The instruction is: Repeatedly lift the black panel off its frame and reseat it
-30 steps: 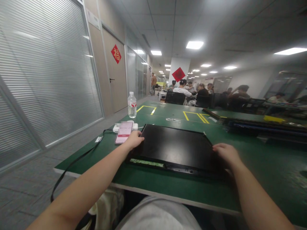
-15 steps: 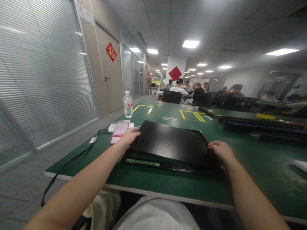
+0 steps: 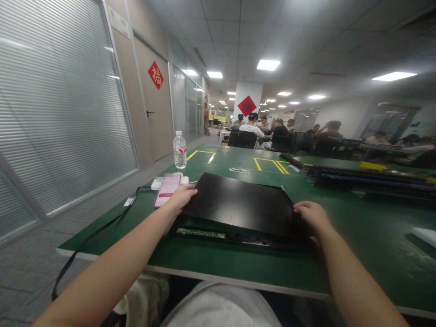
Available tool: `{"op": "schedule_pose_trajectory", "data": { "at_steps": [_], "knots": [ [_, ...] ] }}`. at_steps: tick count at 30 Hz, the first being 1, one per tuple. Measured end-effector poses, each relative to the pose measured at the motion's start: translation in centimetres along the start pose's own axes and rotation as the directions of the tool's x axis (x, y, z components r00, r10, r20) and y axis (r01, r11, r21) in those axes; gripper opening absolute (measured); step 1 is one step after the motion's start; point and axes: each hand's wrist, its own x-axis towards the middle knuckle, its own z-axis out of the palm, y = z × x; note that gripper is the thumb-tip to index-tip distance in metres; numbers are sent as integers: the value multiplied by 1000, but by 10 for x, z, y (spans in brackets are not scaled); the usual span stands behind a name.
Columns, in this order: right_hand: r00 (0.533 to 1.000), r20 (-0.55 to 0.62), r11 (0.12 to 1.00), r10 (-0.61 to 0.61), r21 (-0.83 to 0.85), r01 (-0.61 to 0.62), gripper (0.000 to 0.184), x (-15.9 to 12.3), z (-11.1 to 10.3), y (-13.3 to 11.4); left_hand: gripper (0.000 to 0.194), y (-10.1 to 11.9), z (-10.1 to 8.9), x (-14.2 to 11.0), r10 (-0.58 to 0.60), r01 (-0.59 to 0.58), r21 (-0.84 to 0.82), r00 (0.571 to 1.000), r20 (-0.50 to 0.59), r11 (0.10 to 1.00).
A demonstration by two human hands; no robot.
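Held black panel (image 3: 238,202) between left hand (image 3: 183,198) and right hand (image 3: 314,217), over dark frame (image 3: 255,240) with green circuit strip (image 3: 200,233) bared at near edge. Pinched left side with left hand, thumb on top; right side with right hand, fingertips drawn together. Could not see fingers underneath, nor most of frame, covered by panel. Saw phone (image 3: 169,190) just beside left hand, partly masked; farther out, dark stack (image 3: 368,179) at right, cut off, then water bottle (image 3: 180,151). Could barely make out seated people (image 3: 252,128) far back.
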Motion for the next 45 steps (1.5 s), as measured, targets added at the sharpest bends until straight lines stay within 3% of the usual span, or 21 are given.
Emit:
{"op": "schedule_pose_trajectory", "data": {
  "at_steps": [5, 11, 16, 19, 29, 45],
  "knots": [
    [1000, 0, 1000, -8, -5, 8, 22, -2, -1, -3, 39, -9, -2, 6, 93, -80, 202, 994, -52, 976],
    [1000, -3, 1000, 9, -30, -9, 20, 0, -2, -2, 31, -13, -4, 8, 201, -183, 258, 979, -44, 949],
    [1000, -3, 1000, 14, -5, -14, 20, -1, -3, -3, 18, -10, -3, 5, 285, -228, 508, 958, -38, 831],
    [1000, -7, 1000, 23, -16, -23, 18, -2, -4, -6, 18, -9, -1, 3, 273, -201, 607, 962, -27, 769],
    [997, 0, 992, 77, 104, -76, 24, -5, -3, -5, 19, -15, 1, 7, 191, -133, 653, 981, -18, 745],
    [994, 33, 983, 104, 147, -108, 25, -5, -3, -5, 14, -23, -2, 14, 255, -209, 690, 966, 36, 693]
  ]
}}
